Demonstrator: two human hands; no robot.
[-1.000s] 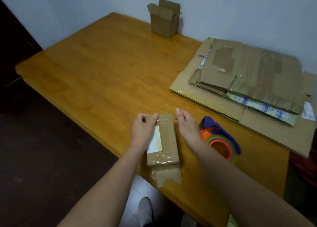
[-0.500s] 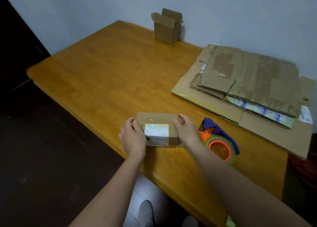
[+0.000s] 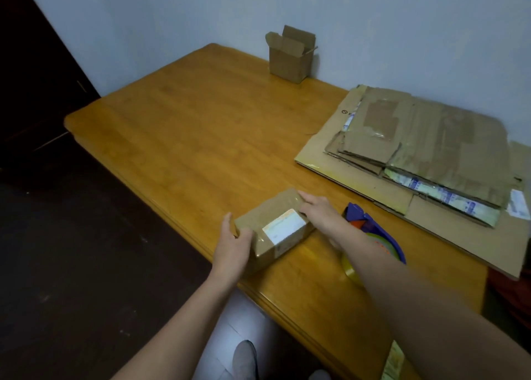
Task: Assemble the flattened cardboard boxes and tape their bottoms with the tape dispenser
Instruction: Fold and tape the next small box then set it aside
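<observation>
Two hands, left (image 3: pixel 233 246), right (image 3: pixel 318 211), around box (image 3: pixel 275 221)

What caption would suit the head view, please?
The left hand and right hand hold a small white-labelled brown cardboard box on the wooden table beside a blue tape dispenser.
</observation>
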